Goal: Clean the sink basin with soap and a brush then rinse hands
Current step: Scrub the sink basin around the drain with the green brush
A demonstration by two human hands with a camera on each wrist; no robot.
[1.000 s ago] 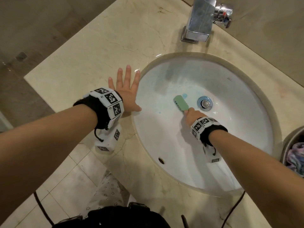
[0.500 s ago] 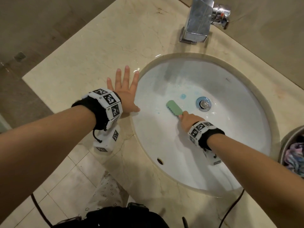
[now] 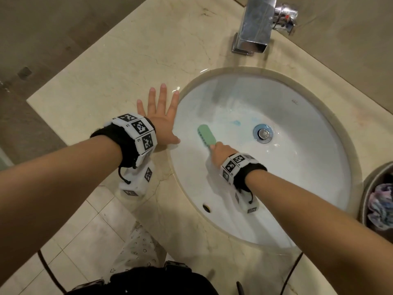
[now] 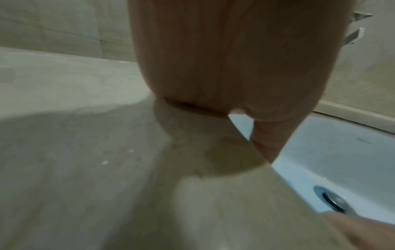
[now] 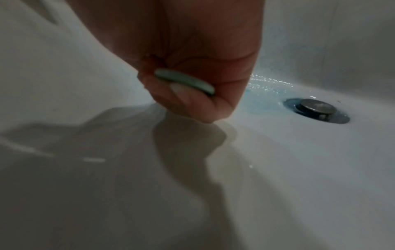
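A white oval sink basin (image 3: 297, 167) is set in a beige marble counter (image 3: 127, 60). My right hand (image 3: 221, 153) grips the handle of a green brush (image 3: 206, 135), whose head lies on the basin's left slope, left of the metal drain (image 3: 263, 133). Blue soap smears (image 3: 237, 122) show between brush and drain. In the right wrist view my fingers (image 5: 192, 101) curl round the green handle end (image 5: 184, 82), with the drain (image 5: 316, 108) to the right. My left hand (image 3: 160, 116) lies flat on the counter at the basin's left rim, fingers spread.
A chrome faucet (image 3: 255, 24) with a side lever stands behind the basin. A round bin (image 3: 378, 199) holding crumpled cloth sits at the right edge. An overflow hole (image 3: 205, 207) marks the basin's near wall. Tiled floor lies below the counter's left edge.
The brush and my right hand have slid leftward across the basin, away from the drain. My left hand has stayed flat on the counter.
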